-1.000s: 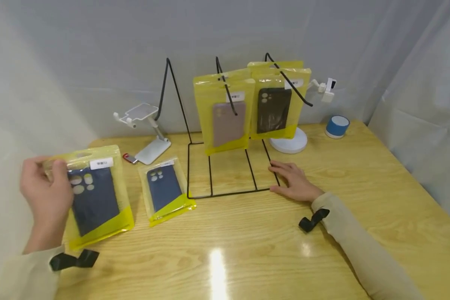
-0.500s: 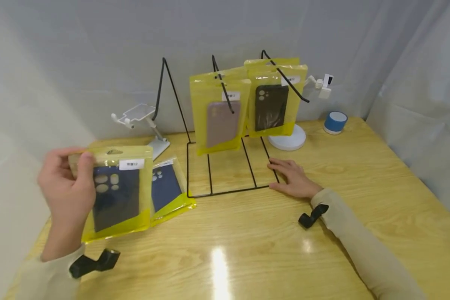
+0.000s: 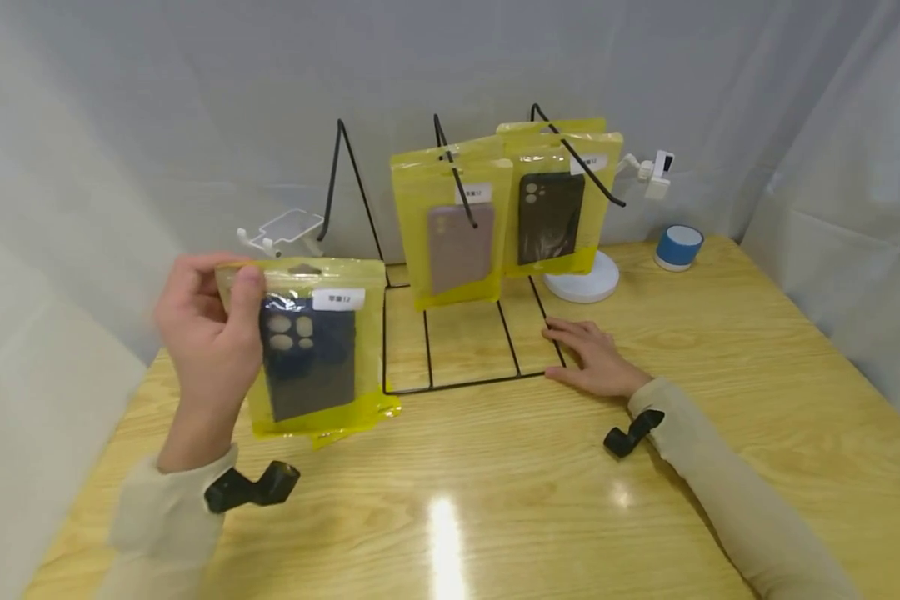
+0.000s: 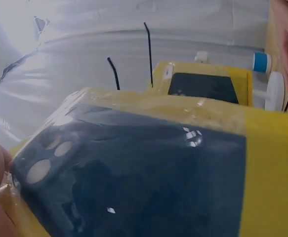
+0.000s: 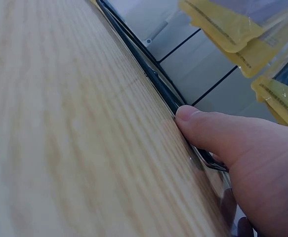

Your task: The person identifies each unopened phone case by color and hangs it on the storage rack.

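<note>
Between thumb and fingers my left hand (image 3: 213,342) pinches the upper left corner of a packaged phone case (image 3: 311,362), dark blue in a clear and yellow bag with a white label. That bag is held upright left of a black wire display rack (image 3: 432,387) and fills much of the left wrist view. Behind it another yellow bag (image 3: 326,439) lies on the table, mostly hidden. My right hand (image 3: 592,358) rests at the rack's front right corner, its thumb (image 5: 208,126) touching the base wire. The leftmost prong (image 3: 332,179) holds no bag.
Yellow bags with a pinkish phone case (image 3: 461,250) and a black phone case (image 3: 551,221) hang from the middle and right prongs. A white phone stand (image 3: 288,227) is partly covered behind the held bag. A white round base (image 3: 583,279) and a blue cylinder (image 3: 679,247) stand at the right.
My left hand has carried the packaged phone case rightward and slightly up, and it now covers most of the bag lying on the table. The right hand stays at the rack.
</note>
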Demonstrator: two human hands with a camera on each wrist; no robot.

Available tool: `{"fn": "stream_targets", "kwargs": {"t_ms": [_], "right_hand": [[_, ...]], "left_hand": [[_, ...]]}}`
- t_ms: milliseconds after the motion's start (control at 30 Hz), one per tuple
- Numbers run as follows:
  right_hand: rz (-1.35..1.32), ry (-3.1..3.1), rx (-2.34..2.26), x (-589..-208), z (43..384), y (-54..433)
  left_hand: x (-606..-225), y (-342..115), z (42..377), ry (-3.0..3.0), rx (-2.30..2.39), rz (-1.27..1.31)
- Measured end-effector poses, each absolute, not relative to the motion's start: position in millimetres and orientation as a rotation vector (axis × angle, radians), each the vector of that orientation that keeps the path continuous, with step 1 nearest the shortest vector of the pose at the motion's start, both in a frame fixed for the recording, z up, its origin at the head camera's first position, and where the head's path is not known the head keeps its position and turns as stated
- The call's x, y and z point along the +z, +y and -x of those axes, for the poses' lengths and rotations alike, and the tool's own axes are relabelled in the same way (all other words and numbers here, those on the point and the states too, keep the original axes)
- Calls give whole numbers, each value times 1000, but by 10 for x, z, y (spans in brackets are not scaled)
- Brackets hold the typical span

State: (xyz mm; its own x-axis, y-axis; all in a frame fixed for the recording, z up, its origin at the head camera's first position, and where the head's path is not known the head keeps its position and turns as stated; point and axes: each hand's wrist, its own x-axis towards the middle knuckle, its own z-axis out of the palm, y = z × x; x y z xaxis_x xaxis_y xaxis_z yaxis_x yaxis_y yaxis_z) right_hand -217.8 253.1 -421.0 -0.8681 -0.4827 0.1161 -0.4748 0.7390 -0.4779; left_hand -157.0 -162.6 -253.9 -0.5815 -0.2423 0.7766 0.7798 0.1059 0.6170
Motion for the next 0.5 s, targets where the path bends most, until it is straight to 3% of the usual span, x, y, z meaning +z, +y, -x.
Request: {"fn": "stream_targets", "kwargs": {"t_ms": [500], "right_hand": [[820,2931,-793,-4200,2180,2551]], "left_hand": [[-2434,-1512,1722,-1731,-1452,480]]}}
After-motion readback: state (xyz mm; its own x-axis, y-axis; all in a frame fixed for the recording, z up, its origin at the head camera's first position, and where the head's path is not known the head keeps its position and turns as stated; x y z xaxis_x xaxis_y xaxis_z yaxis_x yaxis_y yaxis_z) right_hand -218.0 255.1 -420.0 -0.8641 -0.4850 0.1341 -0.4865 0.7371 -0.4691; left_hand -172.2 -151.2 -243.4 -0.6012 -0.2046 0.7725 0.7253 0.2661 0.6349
